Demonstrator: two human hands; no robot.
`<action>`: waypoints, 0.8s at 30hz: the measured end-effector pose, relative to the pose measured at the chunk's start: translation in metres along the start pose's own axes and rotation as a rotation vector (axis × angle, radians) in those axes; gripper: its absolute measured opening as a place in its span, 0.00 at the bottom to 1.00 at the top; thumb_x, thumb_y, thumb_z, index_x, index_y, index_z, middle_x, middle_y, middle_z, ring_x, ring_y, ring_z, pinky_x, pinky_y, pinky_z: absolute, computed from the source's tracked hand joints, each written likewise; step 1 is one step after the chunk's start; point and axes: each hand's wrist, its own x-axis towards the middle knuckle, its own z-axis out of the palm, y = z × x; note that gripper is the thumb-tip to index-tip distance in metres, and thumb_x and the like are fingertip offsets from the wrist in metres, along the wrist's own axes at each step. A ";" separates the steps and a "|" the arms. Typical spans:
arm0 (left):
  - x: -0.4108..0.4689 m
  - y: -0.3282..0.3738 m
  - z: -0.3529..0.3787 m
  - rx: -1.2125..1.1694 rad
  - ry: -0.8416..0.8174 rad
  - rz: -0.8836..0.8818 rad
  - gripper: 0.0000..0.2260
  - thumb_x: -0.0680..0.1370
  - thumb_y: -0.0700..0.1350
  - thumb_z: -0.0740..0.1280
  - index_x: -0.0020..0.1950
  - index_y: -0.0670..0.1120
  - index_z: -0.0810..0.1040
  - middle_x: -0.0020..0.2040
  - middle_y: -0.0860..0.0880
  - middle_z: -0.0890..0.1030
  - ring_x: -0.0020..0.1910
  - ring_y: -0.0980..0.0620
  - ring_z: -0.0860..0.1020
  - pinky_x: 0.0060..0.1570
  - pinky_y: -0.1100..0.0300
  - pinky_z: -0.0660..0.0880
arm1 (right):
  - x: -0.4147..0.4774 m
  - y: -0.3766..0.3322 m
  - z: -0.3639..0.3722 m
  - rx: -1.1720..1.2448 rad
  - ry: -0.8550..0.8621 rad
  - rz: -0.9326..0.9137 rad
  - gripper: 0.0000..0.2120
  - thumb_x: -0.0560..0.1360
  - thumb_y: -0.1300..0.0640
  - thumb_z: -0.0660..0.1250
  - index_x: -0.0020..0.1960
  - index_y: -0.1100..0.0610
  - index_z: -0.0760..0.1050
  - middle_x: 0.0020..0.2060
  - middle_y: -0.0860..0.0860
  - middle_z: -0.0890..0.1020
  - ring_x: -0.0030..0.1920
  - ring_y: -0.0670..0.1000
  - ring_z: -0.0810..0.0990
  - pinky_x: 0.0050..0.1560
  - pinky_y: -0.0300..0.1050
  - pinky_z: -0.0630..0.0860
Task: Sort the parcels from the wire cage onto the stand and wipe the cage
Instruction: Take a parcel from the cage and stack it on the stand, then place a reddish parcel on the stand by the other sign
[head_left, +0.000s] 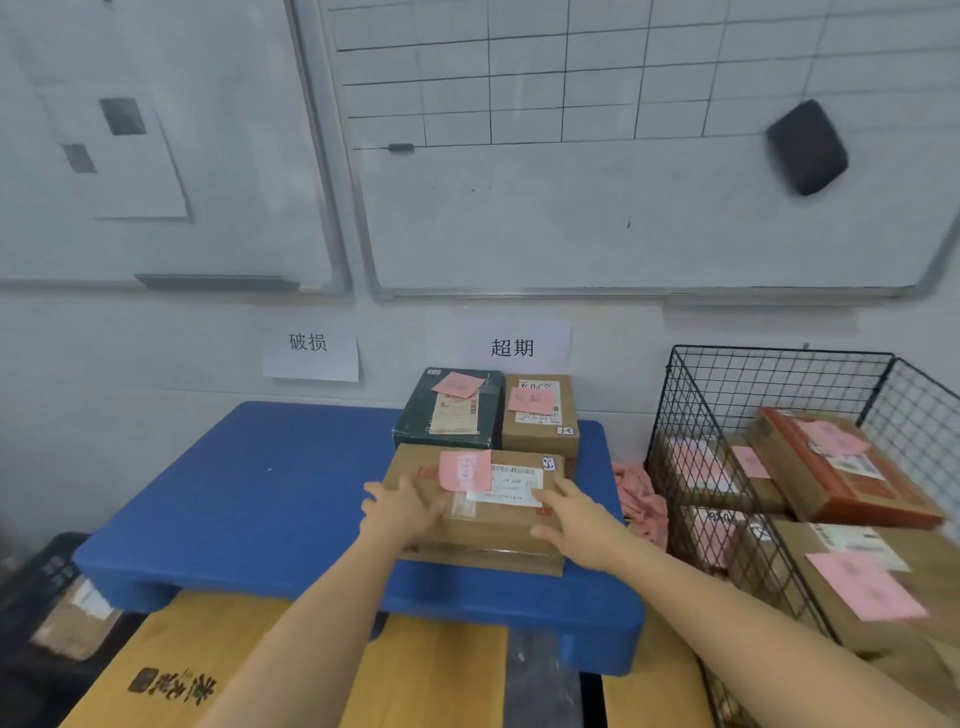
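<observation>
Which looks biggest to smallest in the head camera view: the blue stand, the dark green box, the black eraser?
1. blue stand
2. dark green box
3. black eraser, though it hangs farther away on the whiteboard, so its true size is unsure.

This is a parcel sorting room: labelled cardboard parcels (480, 512) on a blue stand (249, 499), a wire cage (727, 447) of boxes, whiteboards (597, 208) and paper category signs (514, 345) on the wall.
</observation>
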 end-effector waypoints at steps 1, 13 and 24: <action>0.001 0.001 0.001 0.029 -0.006 0.001 0.32 0.78 0.63 0.57 0.74 0.44 0.57 0.73 0.34 0.54 0.71 0.34 0.57 0.68 0.45 0.62 | 0.001 0.001 0.000 -0.002 -0.001 0.005 0.28 0.81 0.49 0.60 0.78 0.54 0.56 0.78 0.50 0.52 0.72 0.57 0.65 0.69 0.50 0.64; 0.007 0.012 -0.025 0.078 0.087 0.074 0.35 0.77 0.66 0.56 0.74 0.43 0.57 0.76 0.38 0.52 0.74 0.38 0.53 0.69 0.41 0.59 | 0.008 -0.009 -0.022 -0.111 0.068 0.075 0.32 0.77 0.41 0.63 0.75 0.54 0.61 0.71 0.54 0.66 0.68 0.56 0.68 0.65 0.54 0.70; -0.029 0.136 -0.068 -0.019 0.130 0.761 0.30 0.81 0.57 0.56 0.77 0.42 0.54 0.79 0.45 0.48 0.76 0.44 0.56 0.71 0.48 0.59 | -0.046 -0.005 -0.099 -0.127 0.367 0.096 0.29 0.79 0.47 0.63 0.75 0.55 0.60 0.67 0.54 0.74 0.67 0.55 0.72 0.64 0.49 0.69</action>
